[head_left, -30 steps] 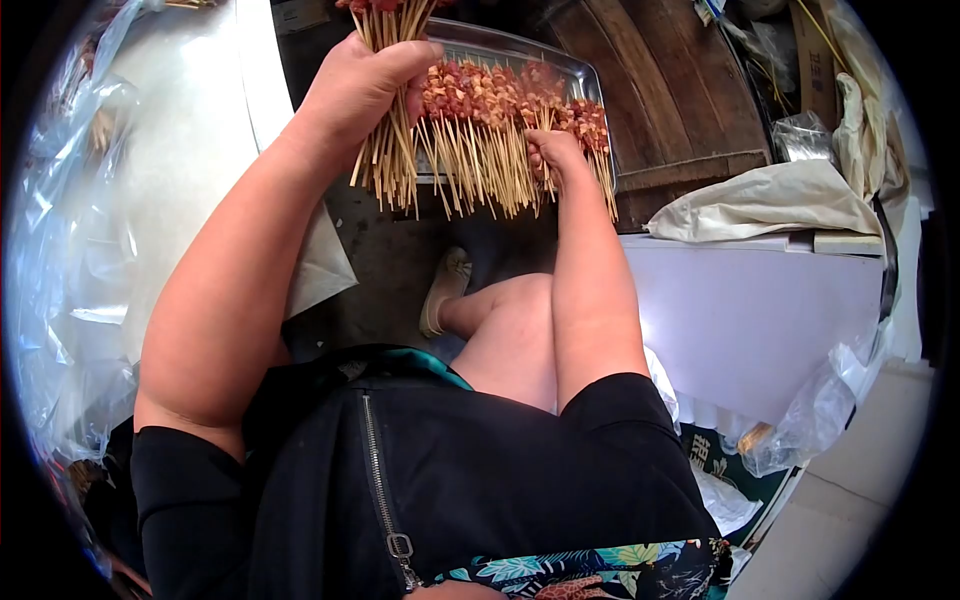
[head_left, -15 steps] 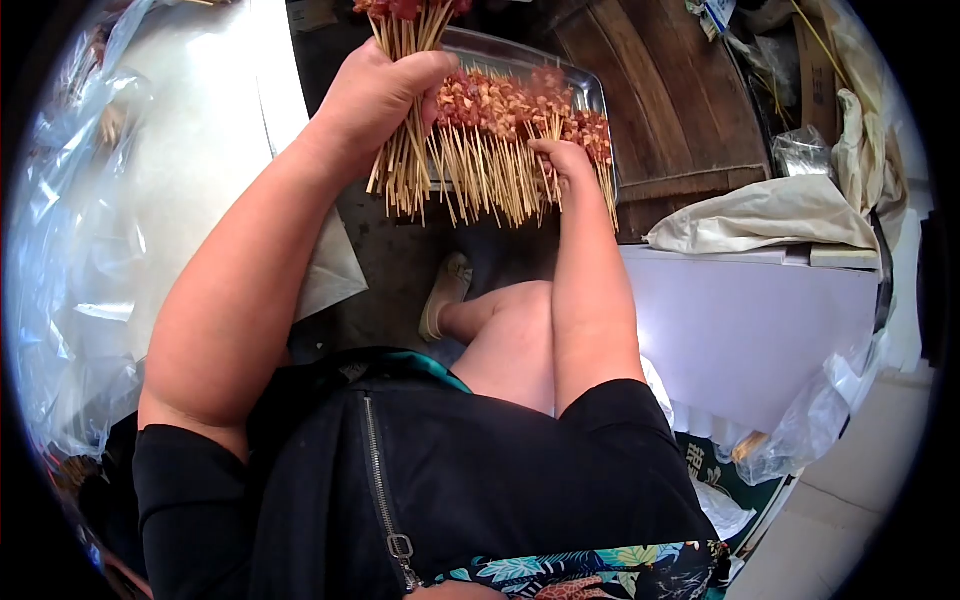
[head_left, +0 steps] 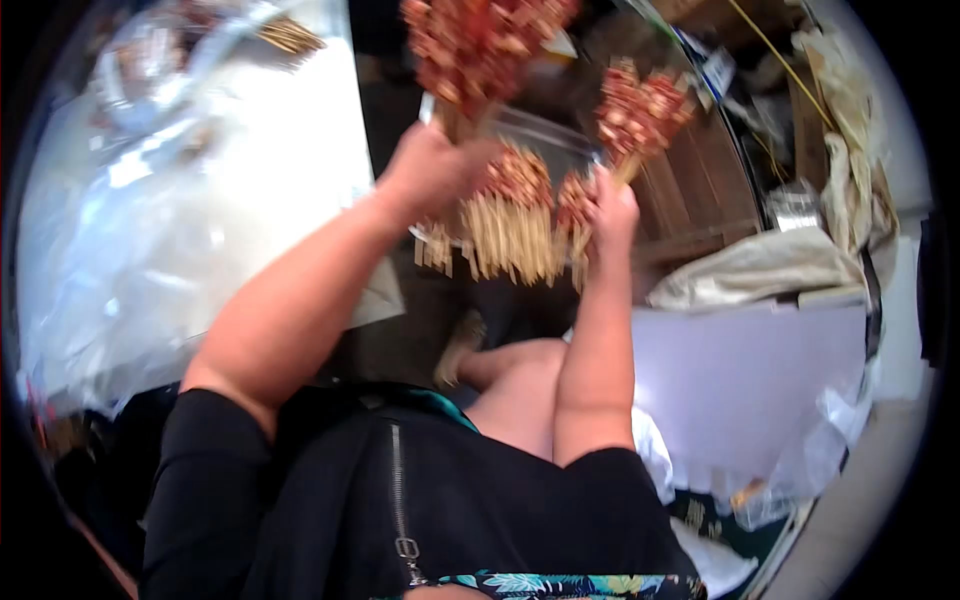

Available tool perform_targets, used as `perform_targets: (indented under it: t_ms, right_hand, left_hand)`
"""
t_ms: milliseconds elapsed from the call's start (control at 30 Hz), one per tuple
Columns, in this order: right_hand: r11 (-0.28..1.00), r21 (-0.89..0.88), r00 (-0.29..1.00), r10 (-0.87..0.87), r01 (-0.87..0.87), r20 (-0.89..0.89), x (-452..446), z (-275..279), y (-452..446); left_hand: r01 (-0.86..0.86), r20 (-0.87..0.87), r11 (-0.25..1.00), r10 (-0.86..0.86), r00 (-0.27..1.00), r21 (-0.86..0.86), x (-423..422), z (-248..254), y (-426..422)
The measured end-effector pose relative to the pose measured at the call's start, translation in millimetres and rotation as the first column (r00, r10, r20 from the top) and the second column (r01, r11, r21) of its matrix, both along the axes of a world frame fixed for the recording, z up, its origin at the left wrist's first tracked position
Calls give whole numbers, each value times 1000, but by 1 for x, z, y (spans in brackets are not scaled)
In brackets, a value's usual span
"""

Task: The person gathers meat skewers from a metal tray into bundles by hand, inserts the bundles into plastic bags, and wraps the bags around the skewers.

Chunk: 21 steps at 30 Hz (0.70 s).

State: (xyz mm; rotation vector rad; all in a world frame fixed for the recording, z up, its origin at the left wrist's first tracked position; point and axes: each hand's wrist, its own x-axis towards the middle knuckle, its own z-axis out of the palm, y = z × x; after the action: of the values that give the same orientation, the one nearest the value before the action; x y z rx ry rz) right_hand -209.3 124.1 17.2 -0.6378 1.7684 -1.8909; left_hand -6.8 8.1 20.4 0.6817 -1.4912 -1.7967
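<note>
My left hand point(head_left: 432, 172) is closed round the sticks of a large bundle of meat skewers point(head_left: 478, 55), red meat pointing up and away from me. Off to the right, my right hand point(head_left: 613, 212) grips a smaller bunch of meat skewers point(head_left: 643, 112), also meat end up. Below and between the hands lie several rows of meat skewers point(head_left: 512, 225) in a metal tray point(head_left: 545, 130), their bare sticks hanging over its near side. Motion blurs both bundles and the left fingers. My left wrist and hand hide part of the tray.
A white work surface point(head_left: 240, 200) on the left carries clear plastic sheeting point(head_left: 90, 270) and a few sticks point(head_left: 290, 36). Brown wooden boards point(head_left: 690, 190) lie behind my right hand. A beige cloth point(head_left: 755, 265) rests beside a pale panel point(head_left: 745, 380) on the right.
My right hand has lifted a bunch of skewers out of the tray. My left hand still holds its large bundle. The whole view has shifted, and fewer skewers lie in the tray.
</note>
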Motion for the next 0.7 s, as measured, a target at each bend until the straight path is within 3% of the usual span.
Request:
perform_targets:
  t_ms: [33, 67, 100, 167, 233, 300, 400, 567, 633, 667, 700]
  right_hand:
    - [994, -91, 997, 56, -61, -53, 15, 8, 0]
    - [987, -162, 998, 7, -17, -61, 41, 16, -2]
    - [984, -147, 991, 81, -96, -103, 63, 25, 3]
    - [996, -86, 875, -52, 12, -481, 99, 10, 0]
    - [993, -110, 786, -96, 36, -611, 147, 45, 9]
    - [980, -192, 793, -77, -50, -604, 158, 55, 15]
    - [995, -98, 653, -67, -11, -754, 173, 59, 25]
    - [948, -251, 818, 15, -195, -575, 217, 72, 19]
    - [907, -203, 761, 170, -370, -627, 236, 88, 22]
    - [813, -357, 842, 271, -460, -466, 246, 89, 17]
    - [866, -270, 748, 164, -422, -643, 243, 75, 4]
  left_hand:
    - [8, 68, 1000, -8, 998, -2, -1, -3, -1]
    - [24, -18, 999, -25, 1000, -34, 2, 3, 7]
    - [47, -109, 996, -56, 992, -77, 3, 12, 14]
    - [137, -80, 986, -145, 986, -98, 8, 23, 30]
    - [17, -345, 963, -112, 932, -268, 7, 31, 46]
    - [90, -319, 962, -172, 932, -257, 24, 41, 56]
    - [67, -334, 940, -185, 924, -336, 51, 58, 76]
    - [-12, -322, 985, -45, 946, -172, 98, 76, 95]
    - [-81, -207, 952, 20, 978, -295, 117, 87, 96]
    - [-90, -195, 979, 53, 979, -185, 122, 87, 92]
    - [-88, -195, 976, 49, 980, -198, 127, 86, 89]
